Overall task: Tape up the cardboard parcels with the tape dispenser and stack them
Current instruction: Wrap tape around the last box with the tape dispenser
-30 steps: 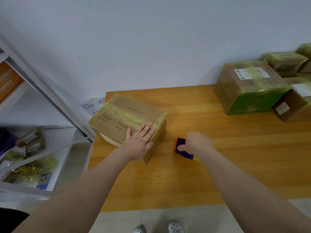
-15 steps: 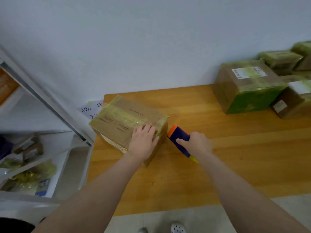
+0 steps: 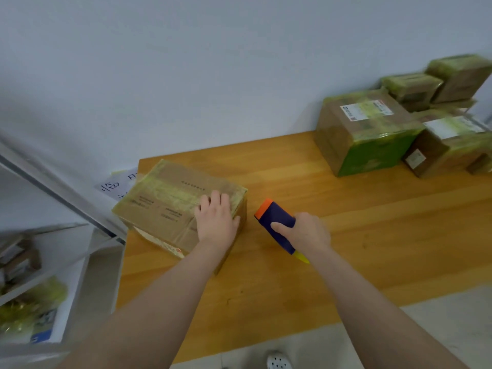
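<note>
A brown cardboard parcel (image 3: 170,201) with yellowish tape across its top lies at the left end of the wooden table (image 3: 359,235). My left hand (image 3: 217,219) rests on its near right corner, fingers curled over the top edge. My right hand (image 3: 306,233) grips a dark blue tape dispenser (image 3: 277,222) with an orange front end and a yellow tail. The dispenser sits just right of the parcel, its orange end pointing at the parcel's right side, a small gap between them.
Several taped parcels (image 3: 367,129) are stacked at the far right of the table against the white wall. A metal shelf unit (image 3: 53,235) with packets stands at the left. A paper with writing (image 3: 117,185) lies behind the parcel. The table's near edge is close to my feet.
My right hand has lifted the tape dispenser and brought it forward to the parcel's right side. My left hand slid right along the parcel top and its fingers curled.
</note>
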